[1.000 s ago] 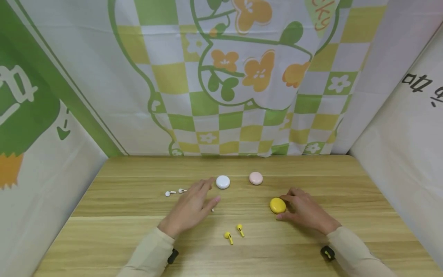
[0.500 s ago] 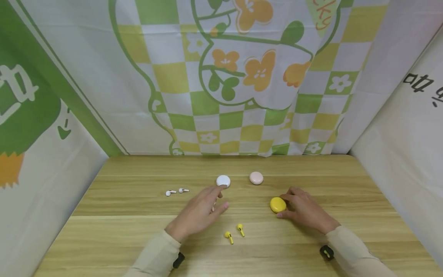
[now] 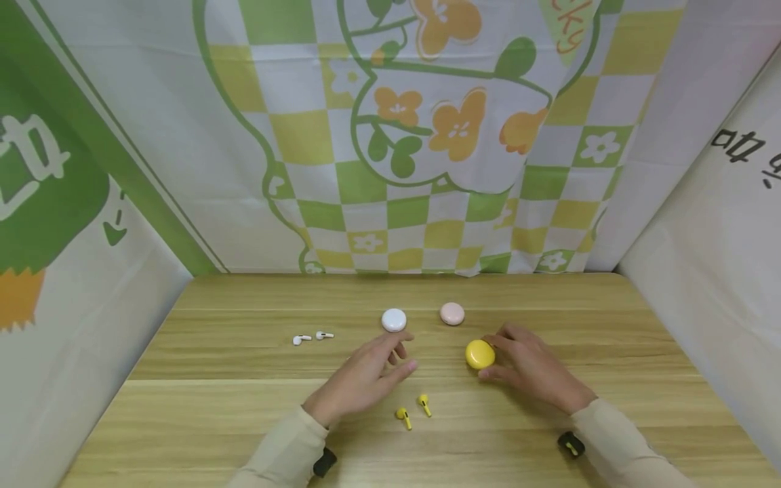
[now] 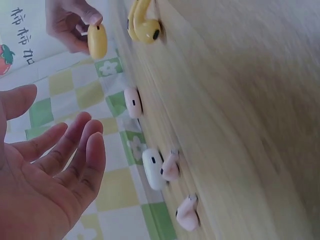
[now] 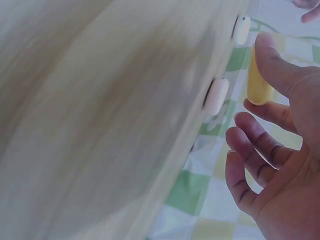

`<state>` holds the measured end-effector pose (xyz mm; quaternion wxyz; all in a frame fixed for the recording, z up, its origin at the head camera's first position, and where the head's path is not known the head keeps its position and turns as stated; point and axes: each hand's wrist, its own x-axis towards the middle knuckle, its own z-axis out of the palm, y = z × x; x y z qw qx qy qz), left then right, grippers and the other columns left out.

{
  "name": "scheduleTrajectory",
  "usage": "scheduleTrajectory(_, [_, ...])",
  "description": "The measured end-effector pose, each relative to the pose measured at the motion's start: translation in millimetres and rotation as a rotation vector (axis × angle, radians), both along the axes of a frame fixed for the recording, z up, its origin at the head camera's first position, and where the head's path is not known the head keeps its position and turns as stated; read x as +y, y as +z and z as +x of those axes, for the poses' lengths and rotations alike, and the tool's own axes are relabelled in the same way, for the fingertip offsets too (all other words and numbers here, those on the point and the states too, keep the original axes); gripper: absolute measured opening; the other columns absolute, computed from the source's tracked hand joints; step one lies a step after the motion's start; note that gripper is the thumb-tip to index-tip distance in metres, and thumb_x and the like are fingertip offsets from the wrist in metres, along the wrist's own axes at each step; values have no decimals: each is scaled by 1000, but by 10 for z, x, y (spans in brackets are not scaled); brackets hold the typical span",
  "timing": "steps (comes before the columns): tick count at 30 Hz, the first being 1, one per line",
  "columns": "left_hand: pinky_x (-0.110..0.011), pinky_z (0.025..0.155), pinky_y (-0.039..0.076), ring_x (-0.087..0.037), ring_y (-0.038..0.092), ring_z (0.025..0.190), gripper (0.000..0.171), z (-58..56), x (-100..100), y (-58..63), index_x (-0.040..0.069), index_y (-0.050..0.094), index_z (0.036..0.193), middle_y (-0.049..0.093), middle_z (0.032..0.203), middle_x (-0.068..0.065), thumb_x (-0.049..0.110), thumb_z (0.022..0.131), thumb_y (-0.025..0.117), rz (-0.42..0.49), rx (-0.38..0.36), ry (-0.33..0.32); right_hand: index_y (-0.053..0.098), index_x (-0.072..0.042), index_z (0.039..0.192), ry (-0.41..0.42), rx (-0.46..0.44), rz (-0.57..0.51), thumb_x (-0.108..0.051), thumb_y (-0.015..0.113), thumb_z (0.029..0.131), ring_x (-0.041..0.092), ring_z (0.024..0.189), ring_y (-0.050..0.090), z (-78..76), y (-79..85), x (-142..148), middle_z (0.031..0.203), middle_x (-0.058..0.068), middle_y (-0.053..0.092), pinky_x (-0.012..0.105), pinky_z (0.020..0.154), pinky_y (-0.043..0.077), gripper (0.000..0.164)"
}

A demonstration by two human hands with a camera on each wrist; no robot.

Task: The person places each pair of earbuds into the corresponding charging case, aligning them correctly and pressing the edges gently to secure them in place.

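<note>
My right hand (image 3: 537, 371) pinches a round yellow earbud case (image 3: 480, 354) between thumb and index finger. In the right wrist view the case (image 5: 259, 82) is clear of the table, its other fingers loosely bent. My left hand (image 3: 365, 378) holds nothing, fingers loosely spread, over the table just in front of the white earbud case (image 3: 394, 320). Two yellow earbuds (image 3: 404, 417) lie between the hands, nearer the front. The left wrist view shows two pale pink earbuds (image 4: 187, 213) on the table; in the head view the left hand hides them.
A pink earbud case (image 3: 452, 314) sits right of the white one, toward the back. Two white earbuds (image 3: 325, 335) lie to the left on the wooden table (image 3: 201, 420). A patterned cloth (image 3: 427, 230) hangs along the table's back edge.
My left hand has moved right, from beside the white case to in front of it, uncovering the white earbuds. My right hand has shifted the yellow case slightly left and up in the head view.
</note>
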<state>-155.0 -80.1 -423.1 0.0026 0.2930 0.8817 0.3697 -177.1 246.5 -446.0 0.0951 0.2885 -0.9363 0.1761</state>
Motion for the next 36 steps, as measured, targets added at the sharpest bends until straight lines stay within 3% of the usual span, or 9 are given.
scheduleTrajectory(7, [-30,80,54,-13,63,94,42,-24,45,-7,6,58,136,65,107,0,34,105,57,101,-98,-27,72,-7,122,24,89,-19,-41,88,76,13,88,57,57,113,-153,99,-3,58,38,76,51,60])
scheduleTrajectory(13, [-28,78,54,-13,63,88,38,-45,74,-12,4,59,134,65,102,1,29,104,59,131,-142,-30,71,-7,124,62,144,-31,-41,87,75,14,89,58,100,207,-272,102,-1,59,37,75,53,62])
scheduleTrajectory(26, [-28,73,53,-13,62,82,30,-46,112,-30,4,64,125,65,94,1,23,102,64,232,-228,11,71,-11,127,85,153,-38,-42,87,76,12,88,53,150,303,-467,101,-2,57,33,75,49,62])
scheduleTrajectory(36, [-27,67,54,-32,67,84,29,-77,137,-51,-2,66,120,68,92,-8,20,101,64,323,-320,13,70,-11,127,111,184,-63,-40,89,74,14,92,52,156,332,-573,104,-2,57,36,78,48,63])
